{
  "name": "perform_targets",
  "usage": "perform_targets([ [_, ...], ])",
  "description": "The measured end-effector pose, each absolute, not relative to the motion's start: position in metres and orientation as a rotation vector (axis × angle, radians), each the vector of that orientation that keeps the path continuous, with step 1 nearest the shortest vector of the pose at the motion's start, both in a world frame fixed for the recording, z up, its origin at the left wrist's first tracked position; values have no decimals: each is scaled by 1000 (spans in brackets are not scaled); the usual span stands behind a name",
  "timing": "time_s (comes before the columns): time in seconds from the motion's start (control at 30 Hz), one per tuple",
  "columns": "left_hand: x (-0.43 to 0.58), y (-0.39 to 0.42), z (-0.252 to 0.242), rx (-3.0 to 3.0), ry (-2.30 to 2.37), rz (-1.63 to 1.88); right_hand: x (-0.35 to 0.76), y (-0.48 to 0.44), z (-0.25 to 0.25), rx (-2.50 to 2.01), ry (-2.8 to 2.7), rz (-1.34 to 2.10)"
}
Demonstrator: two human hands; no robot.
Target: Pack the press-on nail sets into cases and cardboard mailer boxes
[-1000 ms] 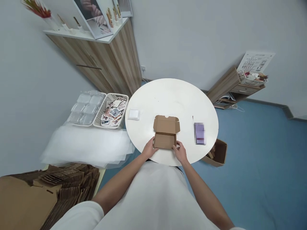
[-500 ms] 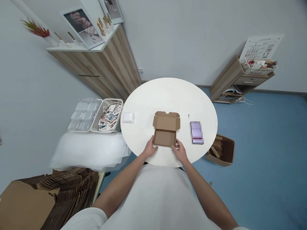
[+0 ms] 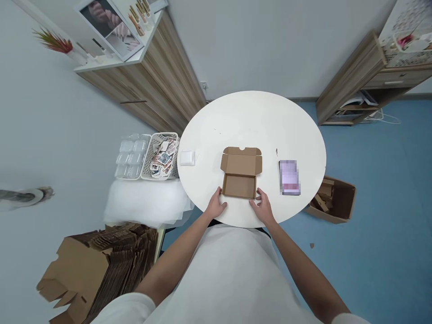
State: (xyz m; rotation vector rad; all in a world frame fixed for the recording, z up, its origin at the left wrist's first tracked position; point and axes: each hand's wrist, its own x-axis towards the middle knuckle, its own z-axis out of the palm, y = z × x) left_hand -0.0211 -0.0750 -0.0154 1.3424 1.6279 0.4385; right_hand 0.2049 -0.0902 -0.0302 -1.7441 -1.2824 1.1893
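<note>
An open brown cardboard mailer box (image 3: 239, 186) lies on the white oval table (image 3: 253, 117), its lid folded back on the far side and its inside bare. My left hand (image 3: 215, 205) is at the box's near left corner, thumb and fingers apart. At the near right corner is my right hand (image 3: 263, 208), its fingers spread as well. Both hands rest low by the table surface; light touch on the box cannot be ruled out. To the right lies a flat purple item, blurred out (image 3: 289, 177). A small white packet (image 3: 187, 158) sits at the table's left edge.
Left of the table are a basket of printed cards (image 3: 164, 157), clear plastic trays (image 3: 132, 157), translucent sheets (image 3: 145, 202) and stacked flat cardboard (image 3: 124, 256). A carton with cardboard pieces (image 3: 337, 202) stands on the floor at right. Cabinets (image 3: 162, 76) line the wall.
Both hands have loosened from the box's near corners and drawn slightly outward. The box stays open on the table. The camera's view has shifted, moving the scene to the right.
</note>
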Motion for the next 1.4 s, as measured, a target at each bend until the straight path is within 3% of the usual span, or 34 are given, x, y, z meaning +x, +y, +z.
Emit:
perform_targets([
  [0.4,-74,-53,-7,1318,1781,532,173,-86,8,-1692,-1415,635],
  [0.67,-155,-7,-9,1194,1956,835,72,-45,49,-1584,-1623,1046],
  [0.9,-188,36,-12,1197,1840,875,-16,13,34,-1858,-1297,1411],
  [1.4,-189,63,-23,1185,1751,935,-72,83,-9,-1728,-1149,1476],
])
